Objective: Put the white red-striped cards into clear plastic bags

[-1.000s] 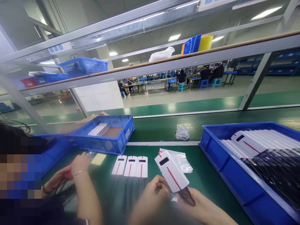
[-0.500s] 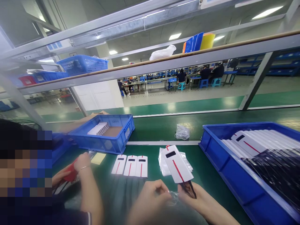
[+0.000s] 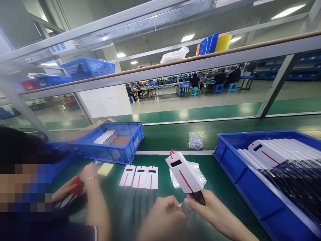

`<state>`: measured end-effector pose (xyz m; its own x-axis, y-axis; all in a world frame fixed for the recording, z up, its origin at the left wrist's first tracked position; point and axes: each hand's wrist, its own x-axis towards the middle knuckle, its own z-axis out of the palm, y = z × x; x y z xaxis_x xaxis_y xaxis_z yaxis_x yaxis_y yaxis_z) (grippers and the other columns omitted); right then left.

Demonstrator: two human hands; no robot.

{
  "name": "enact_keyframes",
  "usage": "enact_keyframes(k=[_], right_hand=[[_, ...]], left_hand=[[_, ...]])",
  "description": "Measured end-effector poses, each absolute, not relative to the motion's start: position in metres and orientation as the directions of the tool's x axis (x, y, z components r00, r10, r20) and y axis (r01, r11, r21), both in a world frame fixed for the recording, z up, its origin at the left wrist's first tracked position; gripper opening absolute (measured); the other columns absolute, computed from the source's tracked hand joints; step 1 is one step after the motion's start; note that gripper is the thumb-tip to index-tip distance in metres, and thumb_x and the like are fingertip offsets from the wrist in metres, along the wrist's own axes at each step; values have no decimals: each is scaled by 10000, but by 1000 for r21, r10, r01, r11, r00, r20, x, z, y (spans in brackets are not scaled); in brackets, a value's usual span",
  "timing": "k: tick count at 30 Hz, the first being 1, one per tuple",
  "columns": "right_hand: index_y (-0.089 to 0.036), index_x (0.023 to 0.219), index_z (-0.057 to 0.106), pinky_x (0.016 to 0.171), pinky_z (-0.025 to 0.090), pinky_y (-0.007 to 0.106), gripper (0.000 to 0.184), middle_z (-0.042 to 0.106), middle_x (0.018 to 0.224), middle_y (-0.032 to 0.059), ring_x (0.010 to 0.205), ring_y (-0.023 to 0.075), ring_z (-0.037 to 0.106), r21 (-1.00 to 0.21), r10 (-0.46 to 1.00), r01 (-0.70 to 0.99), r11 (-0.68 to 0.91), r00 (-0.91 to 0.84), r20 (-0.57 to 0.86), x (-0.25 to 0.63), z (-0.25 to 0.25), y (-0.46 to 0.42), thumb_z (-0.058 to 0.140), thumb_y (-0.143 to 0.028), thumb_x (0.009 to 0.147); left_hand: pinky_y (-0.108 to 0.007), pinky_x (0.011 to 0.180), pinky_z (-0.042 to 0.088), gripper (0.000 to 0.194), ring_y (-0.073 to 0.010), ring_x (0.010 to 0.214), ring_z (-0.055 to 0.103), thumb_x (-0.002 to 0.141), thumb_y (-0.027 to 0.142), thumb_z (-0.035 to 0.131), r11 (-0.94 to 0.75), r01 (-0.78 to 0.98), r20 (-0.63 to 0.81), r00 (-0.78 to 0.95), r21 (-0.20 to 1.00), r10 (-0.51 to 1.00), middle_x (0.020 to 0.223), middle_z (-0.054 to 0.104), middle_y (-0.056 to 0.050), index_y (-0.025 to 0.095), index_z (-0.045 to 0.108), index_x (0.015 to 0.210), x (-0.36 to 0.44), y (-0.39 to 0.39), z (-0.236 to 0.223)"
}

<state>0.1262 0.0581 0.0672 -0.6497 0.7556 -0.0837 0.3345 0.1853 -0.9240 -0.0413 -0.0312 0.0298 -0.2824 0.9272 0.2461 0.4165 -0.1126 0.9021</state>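
My right hand (image 3: 213, 209) grips a flat white device (image 3: 184, 172) by its dark cord end. The device tilts up to the left, showing a black window, a red stripe and a red loop at its top. My left hand (image 3: 164, 214), fingers pinched together, is at the edge of a clear plastic bag (image 3: 194, 214) that hangs between my hands below the device. Behind the device lies a pile of clear bags (image 3: 200, 172). Left of it, three similar white devices (image 3: 140, 177) lie side by side with their cords toward me.
A blue bin (image 3: 240, 187) at right holds many white devices with black cords. Another blue bin (image 3: 127, 154) at back left contains white pieces. A crumpled clear bag (image 3: 195, 141) lies beyond the white strip. At left, a co-worker's hand (image 3: 87, 174) is beside a red item (image 3: 77, 185).
The device in my right hand has tilted further left and shifted slightly left. The clear bag now spreads lower under my right hand. My left hand has barely moved.
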Motion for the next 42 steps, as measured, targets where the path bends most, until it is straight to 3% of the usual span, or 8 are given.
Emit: enact_keyframes(k=[5, 11, 17, 23, 28, 31, 36, 42], right_hand=[[-199, 775, 567, 607, 351, 252, 253, 520, 730, -44, 692, 150, 451, -926, 709, 325, 189, -698, -100, 127, 69, 57, 616, -422, 885], [-185, 901, 629, 658, 399, 236, 107, 562, 831, -37, 765, 156, 491, -940, 611, 298, 164, -779, -140, 134, 73, 60, 636, -274, 842], [-168, 949, 607, 679, 405, 243, 131, 606, 884, -19, 807, 165, 508, -955, 540, 250, 161, -832, -126, 127, 71, 61, 605, -230, 834], [-173, 883, 602, 546, 308, 227, 192, 489, 736, -75, 661, 117, 405, -925, 535, 347, 157, -817, -216, 132, 63, 56, 701, -187, 719], [-194, 930, 606, 615, 373, 233, 198, 545, 810, -56, 719, 142, 471, -934, 564, 335, 124, -798, -212, 137, 62, 57, 687, -252, 759], [-191, 911, 587, 629, 374, 240, 166, 519, 806, -53, 736, 146, 459, -939, 564, 328, 104, -797, -216, 139, 64, 57, 670, -272, 792], [-196, 867, 551, 593, 326, 243, 123, 462, 754, -68, 693, 128, 388, -944, 549, 314, 99, -809, -211, 141, 61, 53, 649, -217, 797], [-180, 970, 612, 643, 377, 239, 162, 529, 821, -42, 746, 143, 439, -943, 644, 300, 143, -752, -142, 134, 62, 56, 675, -252, 839]], left_hand=[[-245, 468, 458, 102, -167, 502, 647, 713, 234, 821, -243, 483, 362, -170, 841, 917, 586, 708, 47, 281, 742, 668, -52, -28, 58], [-242, 437, 446, 156, -157, 462, 631, 869, 260, 706, -137, 462, 223, -136, 876, 965, 572, 695, 24, 283, 740, 718, -46, -25, 63], [-246, 453, 449, 156, -159, 483, 625, 836, 235, 745, -289, 619, 479, -161, 730, 863, 584, 678, 27, 294, 716, 694, -36, -25, 62], [-254, 503, 489, 216, -165, 547, 655, 919, 210, 632, -266, 600, 431, -149, 755, 890, 641, 704, 14, 289, 697, 729, -45, -26, 62], [-231, 476, 452, 197, -147, 511, 625, 907, 253, 662, -243, 559, 391, -160, 792, 907, 600, 678, 30, 279, 691, 714, -49, -29, 59], [-233, 482, 443, 174, -150, 521, 624, 861, 310, 730, -213, 447, 313, -162, 869, 936, 593, 670, 32, 271, 696, 695, -49, -31, 55], [-245, 481, 402, 291, -143, 486, 552, 902, 430, 662, -109, 178, 140, -171, 978, 975, 572, 634, 15, 253, 692, 672, -50, -28, 44], [-241, 509, 345, 369, -125, 489, 481, 874, 520, 662, -8, 112, 18, -90, 994, 996, 546, 582, 17, 230, 664, 647, -46, -28, 36]])
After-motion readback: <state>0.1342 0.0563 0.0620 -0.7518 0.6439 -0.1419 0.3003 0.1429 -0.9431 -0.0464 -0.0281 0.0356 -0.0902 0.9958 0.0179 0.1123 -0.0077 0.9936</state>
